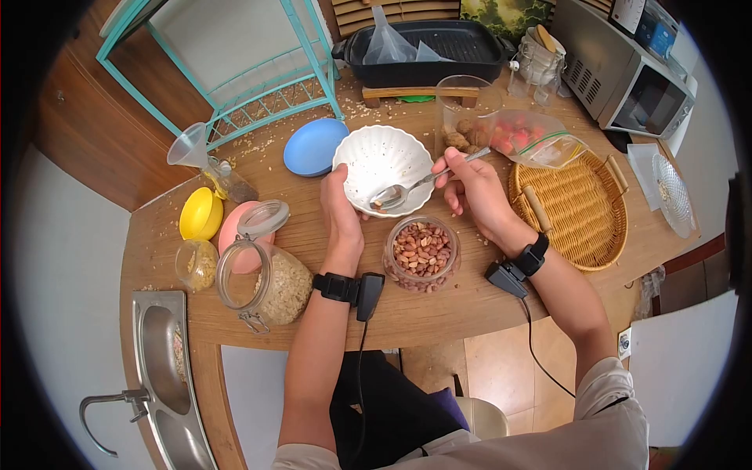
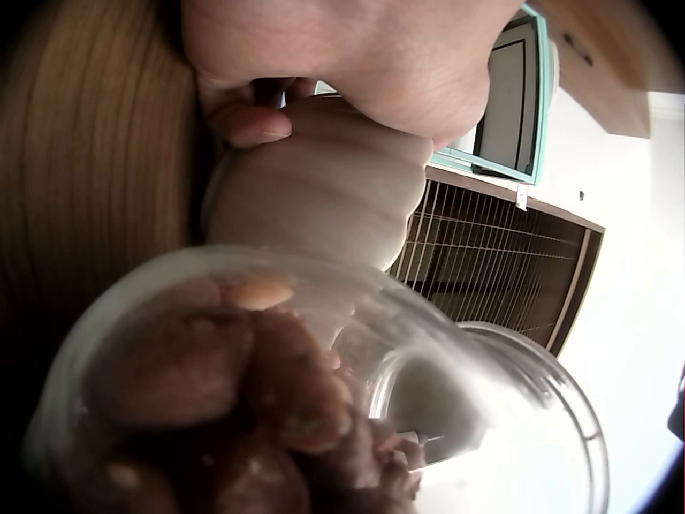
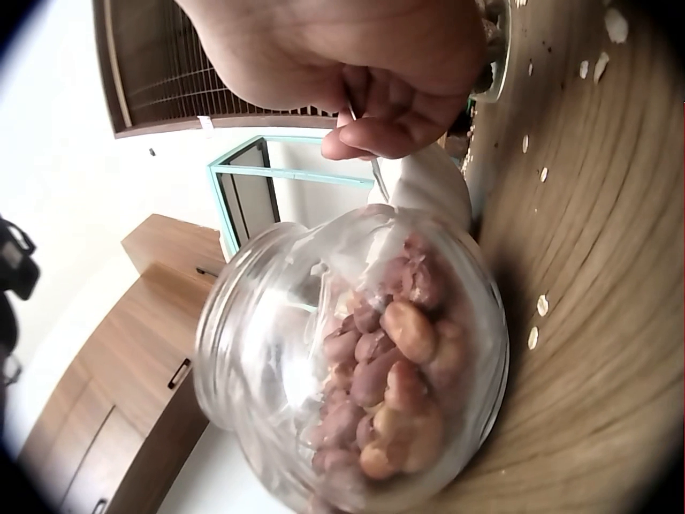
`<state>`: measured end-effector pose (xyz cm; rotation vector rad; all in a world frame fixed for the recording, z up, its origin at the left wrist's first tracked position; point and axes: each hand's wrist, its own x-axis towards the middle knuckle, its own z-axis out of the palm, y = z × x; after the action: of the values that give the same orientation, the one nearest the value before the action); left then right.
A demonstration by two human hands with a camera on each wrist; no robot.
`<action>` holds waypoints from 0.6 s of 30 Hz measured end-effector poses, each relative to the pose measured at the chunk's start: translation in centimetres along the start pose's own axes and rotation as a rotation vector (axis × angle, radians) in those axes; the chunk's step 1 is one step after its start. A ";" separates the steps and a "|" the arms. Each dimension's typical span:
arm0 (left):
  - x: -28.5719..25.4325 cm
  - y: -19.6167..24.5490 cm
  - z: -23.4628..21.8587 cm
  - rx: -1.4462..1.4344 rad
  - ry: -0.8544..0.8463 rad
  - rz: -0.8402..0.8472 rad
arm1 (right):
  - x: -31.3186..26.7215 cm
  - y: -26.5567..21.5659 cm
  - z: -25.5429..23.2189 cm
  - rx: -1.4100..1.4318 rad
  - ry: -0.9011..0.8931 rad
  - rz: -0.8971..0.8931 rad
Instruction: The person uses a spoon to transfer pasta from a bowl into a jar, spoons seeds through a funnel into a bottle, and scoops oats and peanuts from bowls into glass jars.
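Note:
A white fluted bowl (image 1: 376, 160) with crumbs inside is gripped at its left side by my left hand (image 1: 342, 210), thumb on the rim; the left wrist view shows the bowl (image 2: 321, 182) under that hand (image 2: 353, 48). My right hand (image 1: 479, 196) pinches the handle of a metal spoon (image 1: 427, 180), whose head lies inside the bowl with a few bits in it. In the right wrist view the fingers of the right hand (image 3: 364, 64) curl round the handle. An open glass jar of peanuts (image 1: 423, 254) stands just below the bowl, touched by neither hand.
Left are a jar of oats (image 1: 278, 290), a yellow bowl (image 1: 201, 214), a pink bowl (image 1: 235, 235) and a blue bowl (image 1: 313, 147). Right are a wicker tray (image 1: 572, 207), a walnut container (image 1: 468, 106) and a bag of red items (image 1: 525, 133). A black pan (image 1: 431, 70) stands behind.

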<state>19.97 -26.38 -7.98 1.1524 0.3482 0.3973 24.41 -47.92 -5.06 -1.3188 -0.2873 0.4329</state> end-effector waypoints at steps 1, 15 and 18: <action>0.0 0.0 0.0 0.000 0.000 0.001 | 0.0 0.0 0.0 0.012 0.012 0.005; -0.5 0.5 0.2 0.033 -0.033 -0.022 | -0.7 -1.3 0.1 0.227 0.156 -0.131; -0.5 0.6 0.2 -0.009 -0.021 0.000 | -0.9 -1.4 0.2 0.267 0.157 -0.171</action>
<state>19.55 -26.52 -7.34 1.1472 0.3279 0.3857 23.74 -48.46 -3.66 -1.0502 -0.2010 0.2125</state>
